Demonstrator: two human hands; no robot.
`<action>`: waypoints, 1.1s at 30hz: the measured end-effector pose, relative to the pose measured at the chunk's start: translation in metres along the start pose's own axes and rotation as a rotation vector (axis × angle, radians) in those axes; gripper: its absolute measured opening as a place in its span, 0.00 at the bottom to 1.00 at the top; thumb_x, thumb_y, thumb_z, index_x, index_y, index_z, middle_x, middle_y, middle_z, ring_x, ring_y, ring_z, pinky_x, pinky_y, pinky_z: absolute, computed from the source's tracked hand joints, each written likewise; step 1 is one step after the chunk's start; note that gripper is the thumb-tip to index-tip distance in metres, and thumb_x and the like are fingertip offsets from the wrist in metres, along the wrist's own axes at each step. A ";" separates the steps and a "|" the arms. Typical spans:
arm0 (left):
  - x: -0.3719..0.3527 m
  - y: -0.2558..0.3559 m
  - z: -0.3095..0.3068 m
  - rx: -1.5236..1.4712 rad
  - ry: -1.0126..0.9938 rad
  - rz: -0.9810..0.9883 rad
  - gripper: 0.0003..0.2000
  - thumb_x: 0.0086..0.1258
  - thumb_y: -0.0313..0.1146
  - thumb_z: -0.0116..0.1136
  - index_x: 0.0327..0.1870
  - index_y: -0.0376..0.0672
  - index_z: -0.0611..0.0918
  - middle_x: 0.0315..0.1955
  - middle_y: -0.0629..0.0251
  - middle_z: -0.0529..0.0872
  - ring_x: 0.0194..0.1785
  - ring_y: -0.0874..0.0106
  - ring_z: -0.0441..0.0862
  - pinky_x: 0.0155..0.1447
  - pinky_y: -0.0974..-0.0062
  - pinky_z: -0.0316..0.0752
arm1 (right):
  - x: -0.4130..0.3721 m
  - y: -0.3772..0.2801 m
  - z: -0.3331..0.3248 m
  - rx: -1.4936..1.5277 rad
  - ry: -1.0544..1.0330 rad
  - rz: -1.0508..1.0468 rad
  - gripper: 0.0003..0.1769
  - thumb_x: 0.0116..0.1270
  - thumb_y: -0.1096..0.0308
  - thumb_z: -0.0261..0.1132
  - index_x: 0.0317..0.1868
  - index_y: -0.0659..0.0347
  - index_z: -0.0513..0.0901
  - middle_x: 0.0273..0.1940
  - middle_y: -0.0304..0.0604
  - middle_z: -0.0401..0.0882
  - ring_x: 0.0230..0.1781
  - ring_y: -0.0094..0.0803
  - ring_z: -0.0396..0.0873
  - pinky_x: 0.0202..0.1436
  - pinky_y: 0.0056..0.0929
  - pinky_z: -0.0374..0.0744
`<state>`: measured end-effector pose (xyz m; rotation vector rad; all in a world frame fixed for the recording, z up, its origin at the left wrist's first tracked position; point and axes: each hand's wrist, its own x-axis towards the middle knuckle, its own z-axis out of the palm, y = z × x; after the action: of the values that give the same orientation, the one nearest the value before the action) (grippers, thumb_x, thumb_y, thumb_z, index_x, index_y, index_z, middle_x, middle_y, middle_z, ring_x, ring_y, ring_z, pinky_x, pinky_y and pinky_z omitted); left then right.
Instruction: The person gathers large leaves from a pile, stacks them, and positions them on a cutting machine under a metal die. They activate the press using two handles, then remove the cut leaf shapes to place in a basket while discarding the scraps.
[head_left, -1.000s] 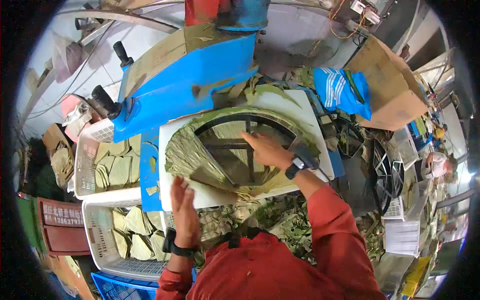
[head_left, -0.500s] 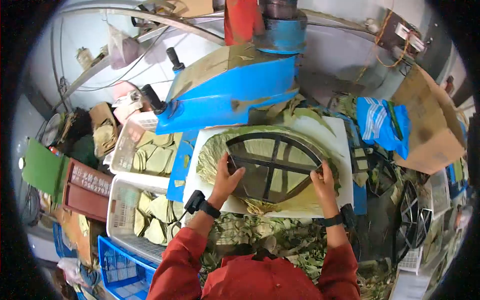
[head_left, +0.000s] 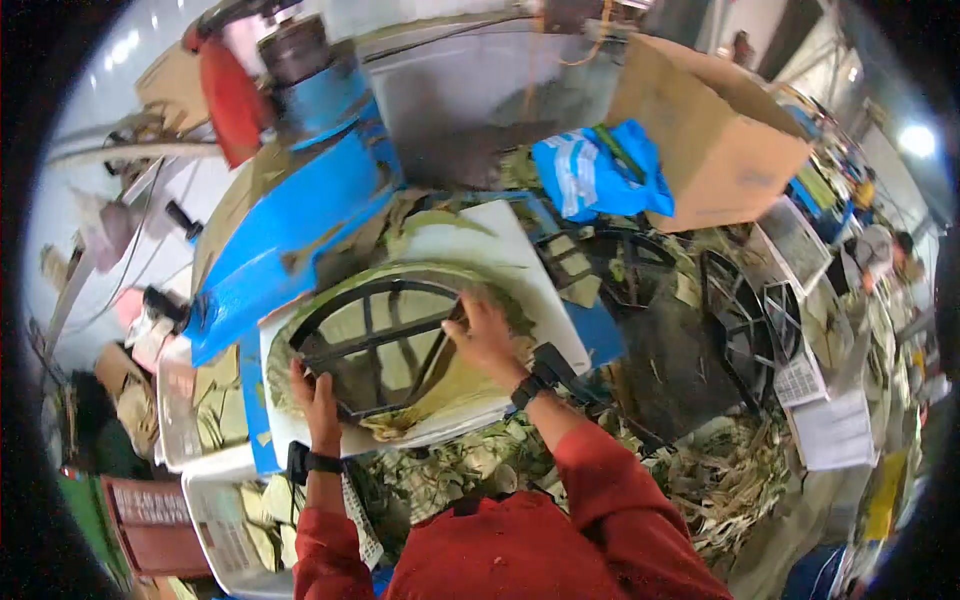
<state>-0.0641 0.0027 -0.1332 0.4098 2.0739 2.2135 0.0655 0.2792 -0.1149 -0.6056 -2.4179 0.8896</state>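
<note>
A black, leaf-shaped cutting die [head_left: 372, 340] with crossed bars lies on a pile of large green leaves [head_left: 515, 290]. Under the leaves is a white cutting board [head_left: 555, 325]. At the die's left corner, my left hand [head_left: 318, 408] has its thumb and fingers closed on the frame. My right hand [head_left: 490, 345] grips the opposite corner, its thumb and fingers about the edge. Leaf surface shows through the die's openings. Frayed leaf ends [head_left: 390, 425] stick out along the near side.
A blue press arm [head_left: 290, 240] stands behind the board at left. Left of it are white baskets [head_left: 205, 520] holding cut leaf pieces. Leaf scraps [head_left: 450, 460] lie in front. More black dies [head_left: 740, 320], a blue bag [head_left: 600, 175] and a cardboard box [head_left: 690, 140] are to the right.
The view has turned to the right, so the board and press sit further left. Both hands remain at the die's two ends; the die still lies on the leaves.
</note>
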 end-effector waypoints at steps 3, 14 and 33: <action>0.008 -0.018 -0.010 0.022 0.000 0.043 0.31 0.64 0.25 0.48 0.70 0.38 0.53 0.67 0.57 0.57 0.68 0.65 0.57 0.68 0.71 0.54 | -0.005 0.041 -0.014 0.384 0.038 0.044 0.25 0.62 0.57 0.62 0.55 0.64 0.72 0.48 0.51 0.76 0.48 0.39 0.75 0.50 0.36 0.74; 0.004 -0.010 -0.002 0.222 0.110 0.088 0.31 0.62 0.27 0.47 0.69 0.36 0.56 0.66 0.56 0.58 0.68 0.63 0.57 0.69 0.69 0.51 | 0.075 0.235 -0.093 -0.353 0.428 0.140 0.07 0.53 0.70 0.57 0.29 0.67 0.75 0.26 0.52 0.76 0.31 0.46 0.75 0.35 0.39 0.70; -0.005 0.013 0.003 0.351 0.032 0.197 0.29 0.64 0.29 0.51 0.66 0.34 0.58 0.60 0.53 0.61 0.63 0.60 0.61 0.66 0.67 0.56 | -0.026 0.063 -0.096 1.031 0.279 0.622 0.11 0.64 0.66 0.59 0.47 0.56 0.76 0.40 0.32 0.78 0.37 0.26 0.76 0.33 0.28 0.73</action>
<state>-0.0569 0.0037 -0.1210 0.6325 2.5473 1.9539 0.1564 0.3533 -0.1018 -0.9514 -1.2245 1.9272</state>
